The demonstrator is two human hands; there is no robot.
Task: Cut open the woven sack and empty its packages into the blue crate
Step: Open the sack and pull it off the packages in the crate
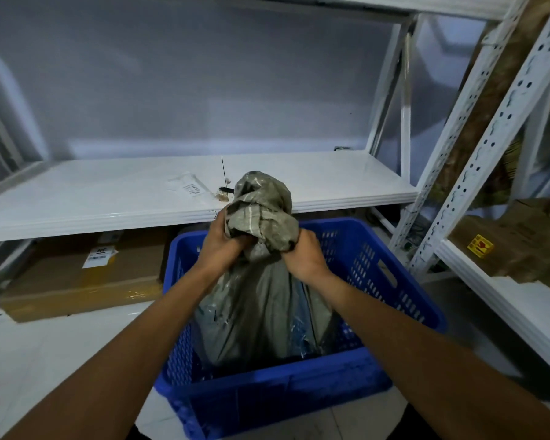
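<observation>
Now | white shelf (108, 192), tiled floor (45, 344) | both hands' grip clenches sack (261, 211) over crate (394, 281)

Hidden: my fingertips, left hand (221, 241) and right hand (302, 255), are burying themselves in the woven sack (261, 300). Sack's base is sitting below the blue crate (394, 281) near wall. Shelf label (192, 188) print too small. Elbows cut off.

Grey-green sack (261, 217); blue perforated crate (378, 281); white shelf (108, 192); seemingly brown box (77, 281).
</observation>
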